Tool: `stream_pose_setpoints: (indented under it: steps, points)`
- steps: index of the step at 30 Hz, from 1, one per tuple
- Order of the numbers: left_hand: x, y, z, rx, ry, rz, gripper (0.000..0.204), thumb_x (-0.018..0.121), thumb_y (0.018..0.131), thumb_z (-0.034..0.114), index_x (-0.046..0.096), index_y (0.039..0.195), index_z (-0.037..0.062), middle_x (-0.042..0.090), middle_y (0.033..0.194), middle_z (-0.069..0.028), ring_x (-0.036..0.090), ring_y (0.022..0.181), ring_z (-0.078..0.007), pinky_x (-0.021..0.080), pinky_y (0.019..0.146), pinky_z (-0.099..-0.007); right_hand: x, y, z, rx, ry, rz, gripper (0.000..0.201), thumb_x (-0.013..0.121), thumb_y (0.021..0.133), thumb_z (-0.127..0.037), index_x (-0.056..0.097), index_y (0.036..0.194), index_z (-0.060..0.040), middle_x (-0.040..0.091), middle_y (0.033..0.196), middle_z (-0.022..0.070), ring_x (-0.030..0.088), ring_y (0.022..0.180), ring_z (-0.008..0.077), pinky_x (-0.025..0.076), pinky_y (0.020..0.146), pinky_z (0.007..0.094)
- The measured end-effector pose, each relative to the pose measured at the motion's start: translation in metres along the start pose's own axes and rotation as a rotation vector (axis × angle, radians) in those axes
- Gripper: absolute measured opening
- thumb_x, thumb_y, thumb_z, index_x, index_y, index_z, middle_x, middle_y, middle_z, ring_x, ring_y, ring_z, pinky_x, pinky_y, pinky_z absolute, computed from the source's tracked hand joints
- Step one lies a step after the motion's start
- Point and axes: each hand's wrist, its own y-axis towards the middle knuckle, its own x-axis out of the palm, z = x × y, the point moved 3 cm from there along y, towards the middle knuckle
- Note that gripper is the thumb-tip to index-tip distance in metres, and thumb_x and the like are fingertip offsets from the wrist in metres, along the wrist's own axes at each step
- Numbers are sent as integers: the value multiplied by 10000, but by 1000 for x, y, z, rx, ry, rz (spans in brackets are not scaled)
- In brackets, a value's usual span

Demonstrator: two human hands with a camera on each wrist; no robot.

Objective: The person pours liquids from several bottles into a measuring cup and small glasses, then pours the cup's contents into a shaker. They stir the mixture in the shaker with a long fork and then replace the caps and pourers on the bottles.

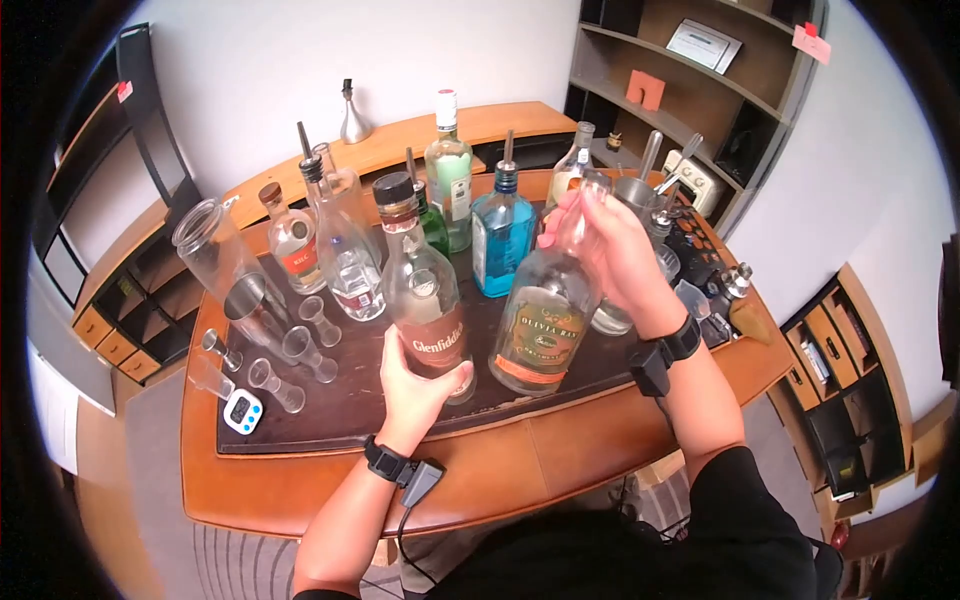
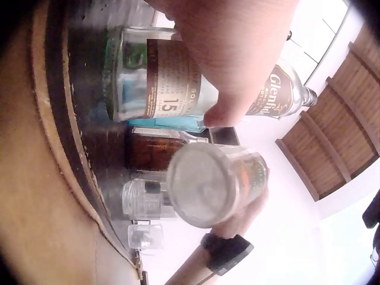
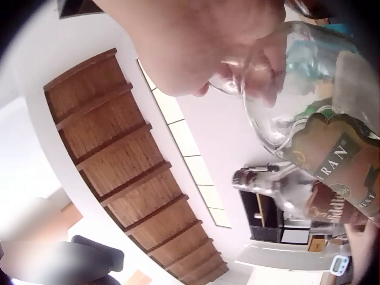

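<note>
My left hand [image 1: 418,400] grips the lower part of a Glenfiddich bottle [image 1: 418,285], which stands upright with a black cap and brownish label. In the left wrist view the thumb wraps its label, and the base is right at the dark tabletop. My right hand [image 1: 622,250] holds a clear glass bottle [image 1: 545,325] by its neck; its dark label has an orange band. This bottle tilts, its top leaning right, and its round base [image 2: 199,187] faces the left wrist camera, raised off the table. A blue bottle [image 1: 503,240] with a pourer stands just behind.
Left on the leather-edged table [image 1: 400,490] are a tall glass vessel [image 1: 205,235], a metal tin [image 1: 255,305], several small glasses [image 1: 308,352] and a white timer [image 1: 243,411]. Several more bottles line the back. Bar tools [image 1: 650,155] stand at the right.
</note>
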Motion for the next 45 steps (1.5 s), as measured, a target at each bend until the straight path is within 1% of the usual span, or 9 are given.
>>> stream_pose_setpoints:
  steps: [8, 23, 28, 33, 34, 37, 38, 42, 45]
  points:
    - [0, 0, 3, 26, 9, 13, 778, 893, 662, 107, 479, 1317, 33, 607, 1228, -100, 588, 1142, -195, 474, 1009, -368, 18, 11, -62, -30, -45, -148, 296, 486, 1075, -283, 606, 1085, -13, 678, 948, 143, 685, 900, 274, 551, 864, 397]
    - [-1, -1, 1, 45, 69, 19, 753, 901, 648, 144, 505, 1277, 24, 622, 1198, -130, 607, 1112, -219, 483, 988, -379, 30, 12, -79, -38, -41, -183, 326, 491, 1071, -290, 611, 1086, 13, 689, 947, 151, 692, 895, 286, 554, 860, 405]
    - [-1, -1, 2, 79, 129, 50, 776, 914, 630, 174, 508, 1273, 22, 625, 1191, -129, 612, 1112, -233, 482, 985, -380, 54, 33, -140, -176, -68, -196, 370, 470, 1077, -342, 600, 1115, 3, 694, 963, 128, 699, 890, 263, 560, 869, 396]
    - [3, -6, -7, 68, 75, 8, 788, 916, 632, 185, 503, 1284, 25, 621, 1207, -144, 620, 1132, -274, 483, 999, -401, 92, 104, -198, -447, -194, -298, 299, 493, 1074, -294, 598, 1078, -14, 663, 1021, 122, 651, 1000, 228, 510, 983, 407]
    - [3, -7, -5, 72, 133, -4, 804, 918, 630, 195, 497, 1294, 25, 623, 1213, -160, 619, 1151, -302, 480, 1005, -419, 93, 128, -205, -460, -222, -241, 360, 469, 1081, -336, 569, 1153, 2, 664, 1035, 130, 643, 1035, 280, 490, 997, 419]
    - [5, -10, -7, 55, 162, -25, 826, 920, 621, 222, 494, 1305, 40, 601, 1246, -160, 576, 1197, -338, 456, 1030, -444, 122, 181, -193, -543, -320, -267, 347, 493, 1075, -329, 567, 1138, 4, 661, 1102, 152, 633, 1099, 278, 477, 1037, 421]
    - [4, -10, -4, 66, 168, -38, 849, 921, 618, 232, 488, 1325, 50, 585, 1270, -155, 560, 1202, -349, 447, 1034, -455, 133, 198, -182, -503, -292, -307, 333, 510, 1069, -314, 565, 1130, 8, 661, 1122, 159, 629, 1128, 278, 464, 1065, 421]
    - [6, -15, 1, 94, 261, -25, 882, 915, 636, 258, 460, 1367, 63, 582, 1262, -152, 543, 1195, -348, 431, 1041, -457, 147, 254, -129, -388, -459, -278, 193, 586, 1039, -262, 635, 1063, -78, 651, 1059, 33, 564, 1000, 116, 428, 886, 293]
    - [5, -15, 3, 63, 315, -17, 878, 923, 638, 239, 463, 1363, 56, 556, 1299, -139, 539, 1236, -322, 434, 1068, -438, 146, 280, -88, -247, -528, -222, 161, 640, 1010, -239, 650, 1049, -83, 643, 1033, 10, 553, 977, 115, 425, 877, 305]
